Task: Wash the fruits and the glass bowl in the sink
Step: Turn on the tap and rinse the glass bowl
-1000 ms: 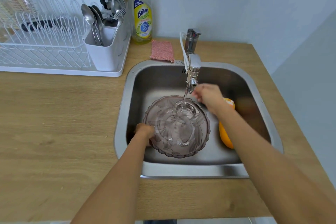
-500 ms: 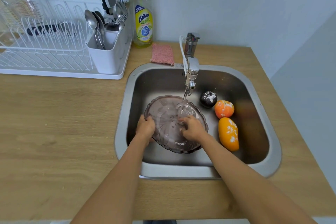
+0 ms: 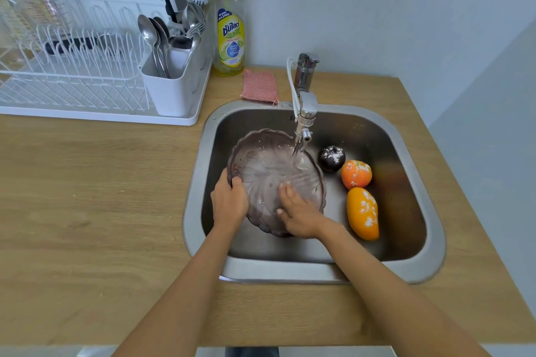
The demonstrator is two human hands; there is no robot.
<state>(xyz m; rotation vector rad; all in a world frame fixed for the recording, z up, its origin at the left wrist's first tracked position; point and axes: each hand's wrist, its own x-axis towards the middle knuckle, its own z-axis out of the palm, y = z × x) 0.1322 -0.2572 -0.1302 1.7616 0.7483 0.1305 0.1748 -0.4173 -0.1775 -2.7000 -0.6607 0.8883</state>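
A smoky scalloped glass bowl [image 3: 268, 165] is tilted in the steel sink [image 3: 429, 258] under water running from the faucet [image 3: 304, 113]. My left hand [image 3: 229, 203] grips the bowl's left rim. My right hand [image 3: 298, 214] lies flat inside the bowl's lower part, fingers spread on the glass. To the right on the sink floor lie a dark round fruit [image 3: 331, 158], an orange [image 3: 356, 174] and an orange mango [image 3: 363, 213], all speckled with white.
A white dish rack [image 3: 72, 87] with a cutlery holder [image 3: 171, 90] stands on the wooden counter [image 3: 87, 197] at the back left. A dish soap bottle [image 3: 230, 38] and a pink sponge [image 3: 259, 86] sit behind the sink. A wall is at the right.
My right hand came off the faucet area and went into the bowl, then slid lower across the glass. The bowl tipped up toward the left. The three fruits came into full view.
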